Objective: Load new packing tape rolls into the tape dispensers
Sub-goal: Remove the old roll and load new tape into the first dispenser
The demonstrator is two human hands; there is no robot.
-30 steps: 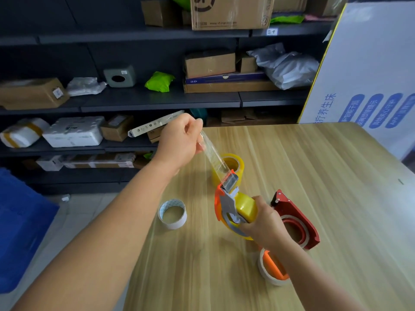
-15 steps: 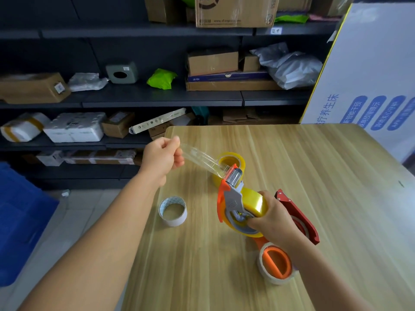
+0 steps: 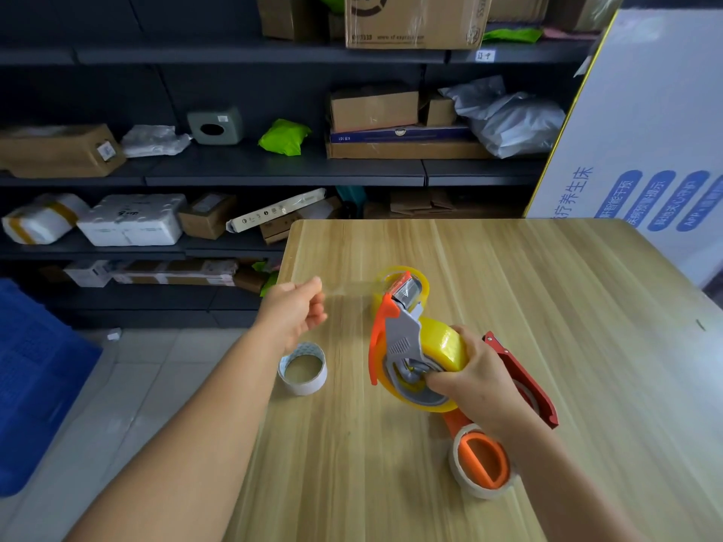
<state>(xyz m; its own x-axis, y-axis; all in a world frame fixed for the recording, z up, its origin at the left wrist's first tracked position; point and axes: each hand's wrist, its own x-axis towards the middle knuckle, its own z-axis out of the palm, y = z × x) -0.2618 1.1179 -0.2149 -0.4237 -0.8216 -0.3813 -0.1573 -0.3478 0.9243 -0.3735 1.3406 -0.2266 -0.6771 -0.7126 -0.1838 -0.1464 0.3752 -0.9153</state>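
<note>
Your left hand (image 3: 291,312) and right hand (image 3: 475,379) are bare (no gloves, rings or watch), forearms uncovered, no sleeves showing.

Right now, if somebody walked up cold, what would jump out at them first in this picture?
The orange tape dispenser with a yellow tape roll on it, gripped by the right hand at mid-table, with a clear strip running from its head to the left hand. A red dispenser lies just right of it, and a small white roll sits near the table's left edge.
</note>
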